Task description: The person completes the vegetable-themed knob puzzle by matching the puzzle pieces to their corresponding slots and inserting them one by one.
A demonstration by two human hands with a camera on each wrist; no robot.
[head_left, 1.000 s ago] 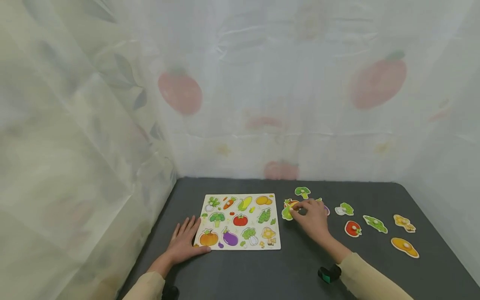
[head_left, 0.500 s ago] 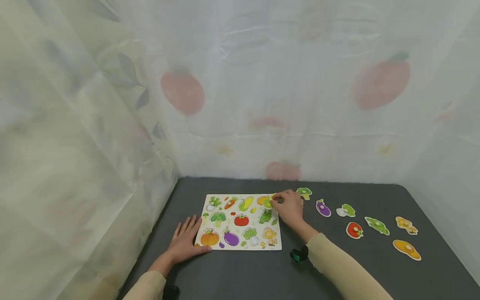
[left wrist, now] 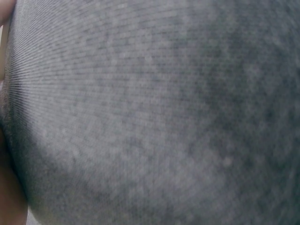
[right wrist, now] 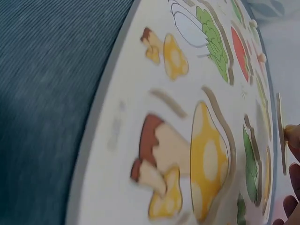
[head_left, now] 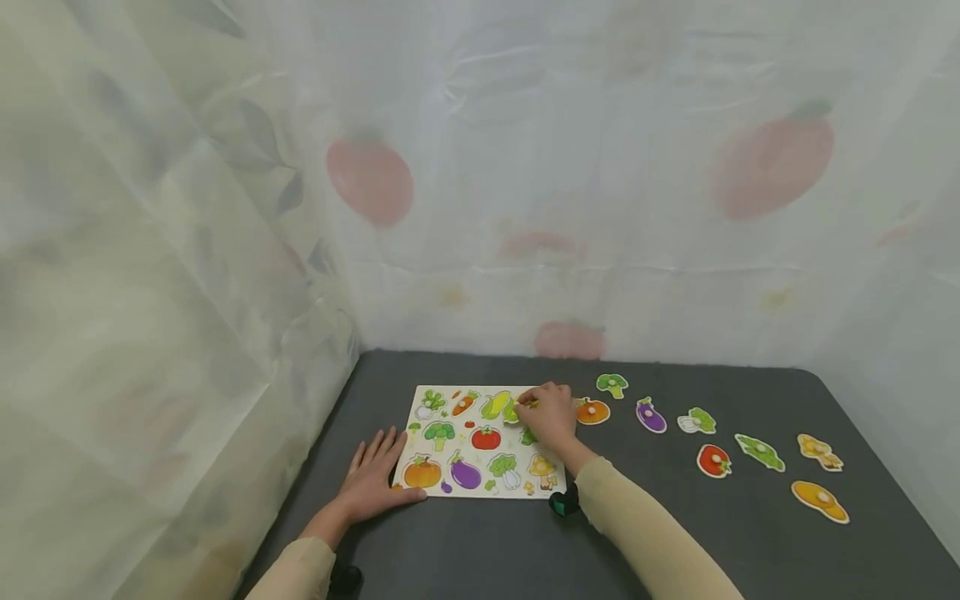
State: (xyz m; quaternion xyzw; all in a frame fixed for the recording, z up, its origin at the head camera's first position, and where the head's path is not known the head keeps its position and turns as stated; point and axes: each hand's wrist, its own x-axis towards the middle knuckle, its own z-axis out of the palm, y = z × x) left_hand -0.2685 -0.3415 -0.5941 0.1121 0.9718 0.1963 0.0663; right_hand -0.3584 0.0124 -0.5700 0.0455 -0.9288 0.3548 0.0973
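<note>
My left hand (head_left: 372,479) lies with spread fingers at the left edge of a white vegetable puzzle board (head_left: 454,498). Over the board's upper right part, my right hand (head_left: 549,417) pinches a thin green-and-yellow piece (head_left: 511,412), which looks like a corn piece. Just left of it is the printed corn (head_left: 496,406). In the right wrist view the held piece (right wrist: 281,133) appears edge-on, apart from the board and gripped by its knob. A carrot piece (head_left: 464,404) with a knob sits in the board. The left wrist view holds mostly blurred grey cloth.
Loose knobbed pieces lie right of the board: pumpkin (head_left: 592,411), broccoli (head_left: 612,385), eggplant (head_left: 651,415), bok choy (head_left: 697,421), tomato (head_left: 713,461), pea pod (head_left: 760,452), mushroom (head_left: 820,452) and a yellow potato-like one (head_left: 820,501). A curtain (head_left: 637,183) hangs behind the dark table (head_left: 465,550).
My right hand has lifted the green-and-yellow piece off the pumpkin piece and carried it left over the board, towards the printed corn. The left hand has stayed at the board's edge.
</note>
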